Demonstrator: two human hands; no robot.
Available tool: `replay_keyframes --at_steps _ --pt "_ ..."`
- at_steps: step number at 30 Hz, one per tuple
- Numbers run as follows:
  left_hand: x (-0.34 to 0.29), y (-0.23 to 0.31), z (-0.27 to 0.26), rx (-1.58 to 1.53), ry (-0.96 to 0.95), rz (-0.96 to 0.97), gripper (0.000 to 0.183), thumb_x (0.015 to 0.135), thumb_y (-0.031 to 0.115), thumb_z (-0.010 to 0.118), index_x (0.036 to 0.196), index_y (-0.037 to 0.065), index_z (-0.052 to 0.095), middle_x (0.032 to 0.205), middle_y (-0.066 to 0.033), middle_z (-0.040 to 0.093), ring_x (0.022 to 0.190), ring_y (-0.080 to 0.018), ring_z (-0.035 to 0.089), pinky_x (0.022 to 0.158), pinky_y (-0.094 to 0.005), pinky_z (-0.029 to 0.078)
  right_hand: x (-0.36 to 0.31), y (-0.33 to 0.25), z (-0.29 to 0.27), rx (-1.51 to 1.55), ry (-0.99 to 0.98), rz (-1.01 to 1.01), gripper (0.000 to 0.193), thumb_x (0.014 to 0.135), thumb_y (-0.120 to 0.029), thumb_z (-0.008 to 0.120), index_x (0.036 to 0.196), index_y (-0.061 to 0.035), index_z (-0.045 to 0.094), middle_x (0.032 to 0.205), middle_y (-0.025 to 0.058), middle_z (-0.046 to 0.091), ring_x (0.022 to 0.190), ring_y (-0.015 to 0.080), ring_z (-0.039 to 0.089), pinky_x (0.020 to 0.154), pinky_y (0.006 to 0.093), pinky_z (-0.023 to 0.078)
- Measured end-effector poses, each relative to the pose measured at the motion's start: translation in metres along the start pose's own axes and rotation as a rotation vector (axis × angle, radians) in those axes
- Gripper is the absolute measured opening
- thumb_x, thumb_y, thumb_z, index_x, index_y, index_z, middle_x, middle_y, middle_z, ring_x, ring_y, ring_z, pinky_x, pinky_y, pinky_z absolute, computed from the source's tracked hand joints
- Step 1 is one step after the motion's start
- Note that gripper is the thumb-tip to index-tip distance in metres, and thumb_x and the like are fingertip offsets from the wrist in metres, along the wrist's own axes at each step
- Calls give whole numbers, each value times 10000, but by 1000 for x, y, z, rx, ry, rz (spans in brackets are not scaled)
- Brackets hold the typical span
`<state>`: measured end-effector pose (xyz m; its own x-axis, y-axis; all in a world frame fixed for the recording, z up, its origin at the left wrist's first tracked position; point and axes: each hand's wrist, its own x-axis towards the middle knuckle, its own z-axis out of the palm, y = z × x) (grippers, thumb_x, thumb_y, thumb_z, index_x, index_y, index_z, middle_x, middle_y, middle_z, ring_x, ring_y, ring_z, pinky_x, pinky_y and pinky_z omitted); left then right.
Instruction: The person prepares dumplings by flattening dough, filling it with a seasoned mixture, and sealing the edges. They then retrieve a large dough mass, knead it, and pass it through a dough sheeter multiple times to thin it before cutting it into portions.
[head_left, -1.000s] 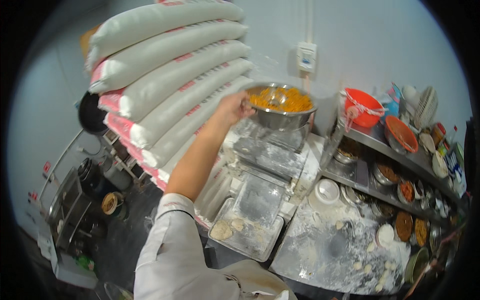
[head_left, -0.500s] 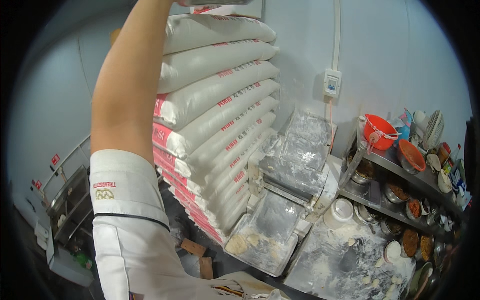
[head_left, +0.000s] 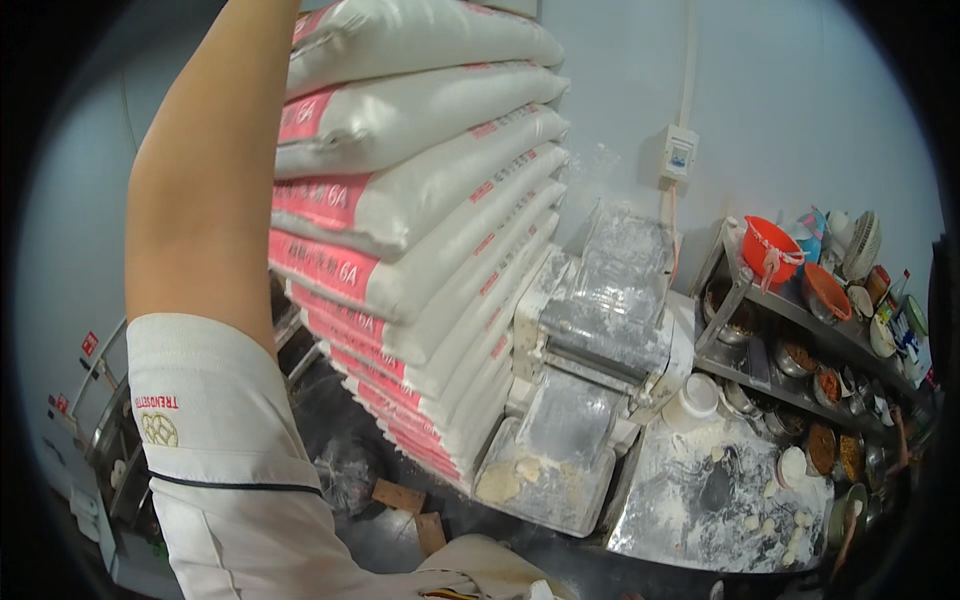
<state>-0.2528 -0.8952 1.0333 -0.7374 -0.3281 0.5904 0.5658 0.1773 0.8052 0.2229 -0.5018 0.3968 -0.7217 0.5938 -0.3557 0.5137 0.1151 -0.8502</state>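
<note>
My left forearm [head_left: 205,190] reaches up along the left side, bare below a folded white sleeve [head_left: 215,395] with a dark band. Its hand lies beyond the upper edge, so its fingers and anything in them are hidden. Right beside the arm rises a tall stack of full white sacks [head_left: 430,110] with pink ends, partly covered by the forearm. My right hand is out of the picture.
A floury metal machine [head_left: 605,320] stands right of the sacks, dough lying on its lower tray [head_left: 590,505]. Beyond are a floured worktop [head_left: 660,500], a white tub [head_left: 690,403] and a metal shelf [head_left: 800,315] with bowls. Brown blocks [head_left: 398,496] lie on the floor.
My left arm has shifted left in the picture, baring more of the sacks' pink ends. The grey metal edge at the top has gone out of view.
</note>
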Motion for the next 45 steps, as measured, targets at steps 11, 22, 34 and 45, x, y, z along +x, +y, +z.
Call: replay_keyframes --at_steps 11,22,34,45 --pt "-270 -76 -280 219 -122 36 140 950 106 720 1018 -11 752 876 -101 748 733 -134 684 640 -249 563 -12 86 -5 -251 -442 162 244 948 -147 619 1041 64 698 764 158 681 630 214 672 545 352 571" --pt "-901 -329 -670 -35 703 -1355 579 1064 457 553 631 94 428 506 -102 469 455 -249 480 469 -384 401 -173 133 172 -601 -705 551 193 956 -167 615 870 3 649 764 127 670 608 238 676 519 363 590" --pt "-938 -408 -1029 -84 748 -1526 473 1035 421 627 796 14 622 732 -112 648 653 -220 646 592 -392 560 -313 142 539 -861 -946 631 206 974 -179 605 859 -23 675 739 115 666 619 244 673 528 390 561" --pt "-742 -615 -1337 998 32 -1355 549 997 514 588 744 37 689 623 -78 661 591 -233 630 580 -426 490 -271 110 983 -923 -1108 459 221 981 -172 593 835 -46 702 710 99 666 619 232 665 533 402 525"
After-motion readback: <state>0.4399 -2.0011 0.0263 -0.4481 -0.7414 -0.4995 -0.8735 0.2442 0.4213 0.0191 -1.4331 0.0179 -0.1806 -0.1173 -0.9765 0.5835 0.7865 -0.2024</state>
